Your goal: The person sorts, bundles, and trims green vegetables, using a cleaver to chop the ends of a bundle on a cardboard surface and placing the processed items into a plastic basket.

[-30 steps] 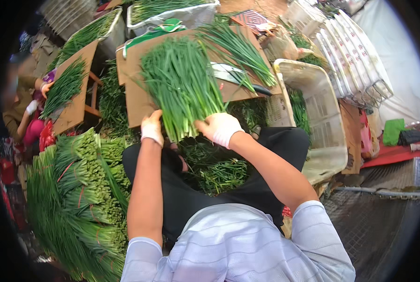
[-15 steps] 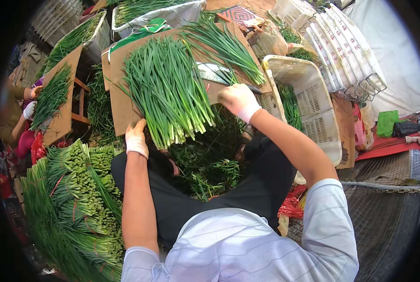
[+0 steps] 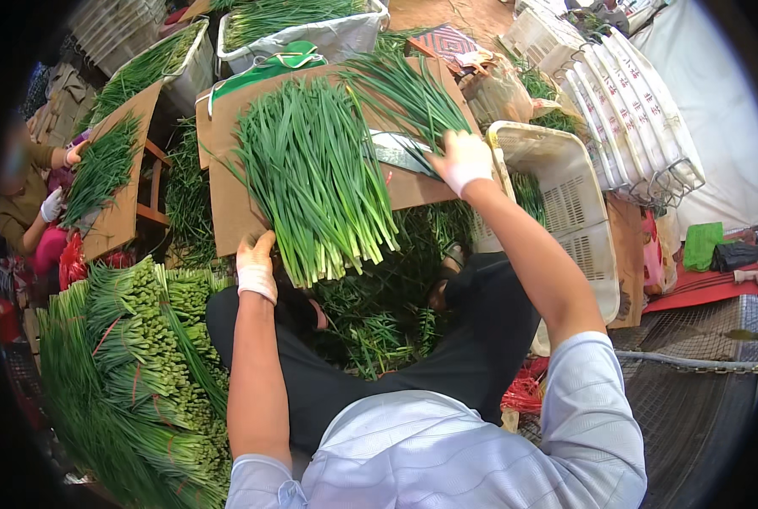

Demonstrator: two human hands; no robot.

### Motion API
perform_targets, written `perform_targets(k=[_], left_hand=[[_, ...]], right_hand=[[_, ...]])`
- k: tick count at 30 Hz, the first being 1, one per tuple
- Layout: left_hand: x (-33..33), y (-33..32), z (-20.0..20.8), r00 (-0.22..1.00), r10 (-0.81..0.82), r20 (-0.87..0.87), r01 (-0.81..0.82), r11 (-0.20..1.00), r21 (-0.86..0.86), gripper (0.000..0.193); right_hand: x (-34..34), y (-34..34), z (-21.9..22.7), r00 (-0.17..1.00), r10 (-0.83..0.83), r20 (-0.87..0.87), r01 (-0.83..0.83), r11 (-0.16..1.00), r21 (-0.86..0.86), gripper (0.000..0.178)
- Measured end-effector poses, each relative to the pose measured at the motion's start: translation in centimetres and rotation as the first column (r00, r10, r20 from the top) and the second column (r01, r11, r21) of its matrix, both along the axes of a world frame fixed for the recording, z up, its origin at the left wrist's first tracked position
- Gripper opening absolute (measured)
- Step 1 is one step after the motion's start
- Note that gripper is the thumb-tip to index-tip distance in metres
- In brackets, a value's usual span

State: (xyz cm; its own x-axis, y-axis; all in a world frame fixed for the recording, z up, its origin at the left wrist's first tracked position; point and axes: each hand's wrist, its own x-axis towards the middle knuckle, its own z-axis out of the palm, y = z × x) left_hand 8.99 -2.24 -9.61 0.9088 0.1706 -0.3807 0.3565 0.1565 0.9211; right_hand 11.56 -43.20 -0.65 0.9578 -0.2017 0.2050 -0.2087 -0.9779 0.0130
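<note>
1. Head view, centre: the large chive bundle (image 3: pixel 315 178) lies on the counter (image 3: pixel 224 208), stem ends toward the lower edge.
2. The hands are well apart: left hand (image 3: pixel 257 261) left of centre, beside those ends; right hand (image 3: pixel 464 159) right of centre, at the smaller chive bundle (image 3: pixel 419 97).
3. Whether either grips, I cannot tell.

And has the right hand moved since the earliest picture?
Yes: against the brown board, the right hand has moved rightward and away from the body, to the smaller bunch of greens.
</note>
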Motion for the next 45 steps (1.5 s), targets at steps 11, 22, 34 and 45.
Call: perform_targets(k=[11,22,34,45], left_hand=[[-0.7,-1.1,1.7,1.0,-0.016,0.014,0.016,0.999,-0.034,0.021],[-1.5,-1.4,3.4,1.0,-0.012,-0.014,0.011,0.999,-0.039,0.019],[-1.3,-1.5,3.4,0.999,-0.041,0.003,0.041,0.999,0.0,0.017],[-0.8,-1.3,2.2,0.999,-0.036,0.036,0.034,0.997,0.064,0.024]], right_hand=[[0.2,-1.0,-1.1,0.983,-0.102,-0.156,0.098,0.995,-0.033,0.024],[5.7,5.0,1.0,0.984,0.145,-0.103,-0.083,0.886,0.456,0.038],[9.6,6.7,-1.9,0.983,0.073,-0.166,0.045,0.789,0.612,0.046],[-1.6,6.7,4.6,0.918,-0.285,0.277,-0.344,-0.221,0.913,0.028]])
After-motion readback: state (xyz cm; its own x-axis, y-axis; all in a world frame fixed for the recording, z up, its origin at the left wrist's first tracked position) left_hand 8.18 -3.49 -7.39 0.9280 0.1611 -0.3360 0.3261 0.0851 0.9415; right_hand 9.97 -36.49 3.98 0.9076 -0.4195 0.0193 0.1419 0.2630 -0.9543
